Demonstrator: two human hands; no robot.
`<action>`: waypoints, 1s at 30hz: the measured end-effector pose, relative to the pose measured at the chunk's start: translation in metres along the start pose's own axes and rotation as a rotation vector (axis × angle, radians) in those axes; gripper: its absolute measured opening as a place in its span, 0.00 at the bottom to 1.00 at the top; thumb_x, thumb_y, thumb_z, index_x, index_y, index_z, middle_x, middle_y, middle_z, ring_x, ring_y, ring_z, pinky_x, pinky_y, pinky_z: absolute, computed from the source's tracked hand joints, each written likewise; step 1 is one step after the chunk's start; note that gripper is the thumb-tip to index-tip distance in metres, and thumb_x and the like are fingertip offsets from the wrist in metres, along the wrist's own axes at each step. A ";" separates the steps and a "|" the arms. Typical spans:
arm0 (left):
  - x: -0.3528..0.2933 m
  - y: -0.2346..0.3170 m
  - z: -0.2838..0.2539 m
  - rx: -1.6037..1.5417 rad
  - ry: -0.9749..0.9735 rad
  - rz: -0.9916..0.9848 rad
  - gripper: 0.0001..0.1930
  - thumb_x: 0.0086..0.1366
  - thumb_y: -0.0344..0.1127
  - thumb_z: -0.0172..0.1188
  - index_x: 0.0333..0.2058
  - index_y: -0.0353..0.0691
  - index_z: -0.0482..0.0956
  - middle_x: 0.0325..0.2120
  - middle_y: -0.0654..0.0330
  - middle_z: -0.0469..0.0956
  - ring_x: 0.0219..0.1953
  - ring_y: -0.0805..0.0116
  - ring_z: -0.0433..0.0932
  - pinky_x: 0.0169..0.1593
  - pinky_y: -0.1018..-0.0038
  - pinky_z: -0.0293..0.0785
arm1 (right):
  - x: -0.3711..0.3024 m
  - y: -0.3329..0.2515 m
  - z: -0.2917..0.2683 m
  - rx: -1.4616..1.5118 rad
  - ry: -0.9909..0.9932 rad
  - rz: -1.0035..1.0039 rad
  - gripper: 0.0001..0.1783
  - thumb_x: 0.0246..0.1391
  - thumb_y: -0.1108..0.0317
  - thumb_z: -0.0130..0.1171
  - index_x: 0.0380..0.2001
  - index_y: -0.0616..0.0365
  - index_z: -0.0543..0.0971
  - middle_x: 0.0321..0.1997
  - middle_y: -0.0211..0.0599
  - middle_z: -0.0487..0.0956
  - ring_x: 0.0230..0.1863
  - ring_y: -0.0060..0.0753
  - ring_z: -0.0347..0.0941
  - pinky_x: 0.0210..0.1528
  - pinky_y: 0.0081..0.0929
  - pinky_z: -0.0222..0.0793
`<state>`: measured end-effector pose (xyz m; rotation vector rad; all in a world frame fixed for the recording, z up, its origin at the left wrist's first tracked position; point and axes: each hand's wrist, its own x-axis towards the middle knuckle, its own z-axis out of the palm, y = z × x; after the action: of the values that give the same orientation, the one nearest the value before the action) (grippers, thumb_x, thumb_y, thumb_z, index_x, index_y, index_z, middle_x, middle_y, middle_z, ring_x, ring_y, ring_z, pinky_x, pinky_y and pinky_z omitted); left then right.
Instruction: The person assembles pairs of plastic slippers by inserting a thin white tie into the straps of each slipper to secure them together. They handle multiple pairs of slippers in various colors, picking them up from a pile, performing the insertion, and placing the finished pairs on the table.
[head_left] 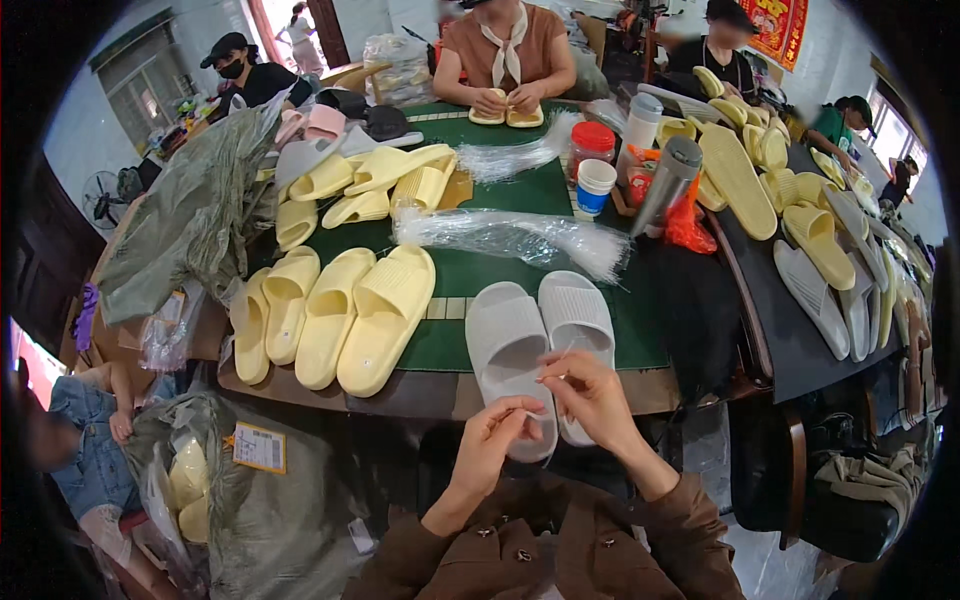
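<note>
From my remote seat I see four pale yellow foam slides point(330, 315) lined up on the green felt tabletop point(500, 270), a bundle of clear plastic strips point(510, 235) behind them, a red-lidded glass jar point(591, 148), a steel flask point(665, 182) and a crumpled grey-green sack point(190, 220).
</note>
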<state>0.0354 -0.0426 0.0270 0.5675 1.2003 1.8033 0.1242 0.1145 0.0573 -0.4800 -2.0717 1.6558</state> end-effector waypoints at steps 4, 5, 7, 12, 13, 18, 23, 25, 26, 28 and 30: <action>-0.004 0.002 -0.012 -0.247 0.042 -0.088 0.16 0.69 0.29 0.47 0.51 0.26 0.71 0.48 0.53 0.75 0.41 0.70 0.76 0.47 0.74 0.73 | 0.004 0.011 -0.020 -0.216 0.160 -0.183 0.05 0.55 0.76 0.58 0.35 0.62 0.81 0.32 0.33 0.77 0.29 0.17 0.72 0.29 0.17 0.67; -0.006 0.004 -0.013 -0.276 0.055 -0.116 0.17 0.69 0.30 0.48 0.53 0.26 0.70 0.49 0.52 0.75 0.42 0.70 0.76 0.48 0.74 0.73 | 0.004 0.018 -0.030 -0.211 0.166 -0.154 0.06 0.55 0.75 0.57 0.35 0.61 0.81 0.30 0.33 0.77 0.29 0.17 0.72 0.29 0.17 0.67; -0.009 0.007 -0.017 -0.304 0.046 -0.166 0.21 0.69 0.31 0.49 0.56 0.24 0.66 0.53 0.51 0.72 0.46 0.68 0.76 0.50 0.72 0.74 | 0.004 0.024 -0.042 -0.083 0.167 -0.067 0.09 0.57 0.74 0.55 0.40 0.60 0.80 0.25 0.34 0.78 0.25 0.15 0.70 0.27 0.17 0.65; -0.009 0.009 -0.015 -0.344 0.009 -0.254 0.22 0.69 0.32 0.47 0.58 0.24 0.62 0.56 0.49 0.68 0.51 0.64 0.73 0.54 0.70 0.73 | 0.000 0.005 -0.051 -0.181 0.163 0.047 0.12 0.57 0.75 0.52 0.45 0.61 0.75 0.22 0.33 0.77 0.19 0.15 0.68 0.22 0.19 0.63; -0.007 0.009 -0.014 -0.343 0.001 -0.242 0.23 0.69 0.32 0.47 0.59 0.25 0.61 0.57 0.49 0.67 0.53 0.62 0.73 0.55 0.69 0.72 | 0.000 0.006 -0.052 -0.208 0.141 0.050 0.11 0.57 0.75 0.52 0.43 0.62 0.75 0.21 0.33 0.76 0.19 0.16 0.68 0.22 0.19 0.64; 0.014 0.010 -0.011 -0.136 0.006 -0.111 0.24 0.69 0.32 0.48 0.60 0.26 0.60 0.59 0.49 0.65 0.58 0.57 0.68 0.61 0.66 0.67 | 0.008 0.031 -0.040 -0.214 0.111 -0.063 0.09 0.56 0.75 0.52 0.38 0.65 0.78 0.28 0.45 0.79 0.26 0.31 0.76 0.30 0.28 0.71; 0.041 -0.003 -0.018 0.708 -0.052 0.186 0.29 0.67 0.36 0.53 0.60 0.22 0.58 0.59 0.43 0.62 0.63 0.51 0.62 0.63 0.66 0.58 | 0.019 0.051 -0.021 -0.608 0.152 -0.332 0.17 0.53 0.69 0.56 0.44 0.69 0.73 0.38 0.49 0.76 0.44 0.56 0.72 0.49 0.44 0.68; 0.048 -0.004 -0.009 0.975 -0.024 0.270 0.31 0.65 0.38 0.55 0.60 0.22 0.58 0.59 0.40 0.61 0.63 0.47 0.61 0.64 0.63 0.57 | 0.031 0.057 -0.021 -0.768 0.093 -0.287 0.17 0.53 0.69 0.55 0.44 0.68 0.74 0.39 0.51 0.76 0.44 0.54 0.72 0.47 0.43 0.68; 0.050 -0.005 -0.003 1.107 -0.010 0.315 0.32 0.64 0.38 0.56 0.60 0.21 0.58 0.60 0.39 0.60 0.63 0.45 0.60 0.64 0.62 0.56 | 0.039 0.061 -0.023 -0.848 0.061 -0.261 0.17 0.53 0.70 0.54 0.44 0.68 0.74 0.39 0.52 0.76 0.45 0.53 0.72 0.46 0.43 0.69; 0.060 -0.018 -0.006 1.216 0.005 0.355 0.38 0.60 0.44 0.61 0.59 0.21 0.58 0.59 0.35 0.58 0.62 0.40 0.59 0.64 0.59 0.56 | 0.060 0.067 -0.024 -0.926 -0.137 -0.081 0.15 0.52 0.69 0.53 0.41 0.67 0.76 0.39 0.53 0.77 0.44 0.54 0.73 0.46 0.43 0.69; 0.072 -0.020 -0.002 1.309 0.034 0.333 0.41 0.58 0.49 0.63 0.59 0.21 0.58 0.59 0.35 0.58 0.61 0.39 0.59 0.62 0.58 0.58 | 0.074 0.053 -0.027 -0.959 -0.221 -0.045 0.14 0.51 0.69 0.53 0.39 0.65 0.77 0.39 0.53 0.78 0.43 0.53 0.74 0.46 0.43 0.69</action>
<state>0.0053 0.0208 0.0019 1.5082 2.3508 1.0282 0.0766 0.1876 0.0197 -0.5342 -2.9375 0.5991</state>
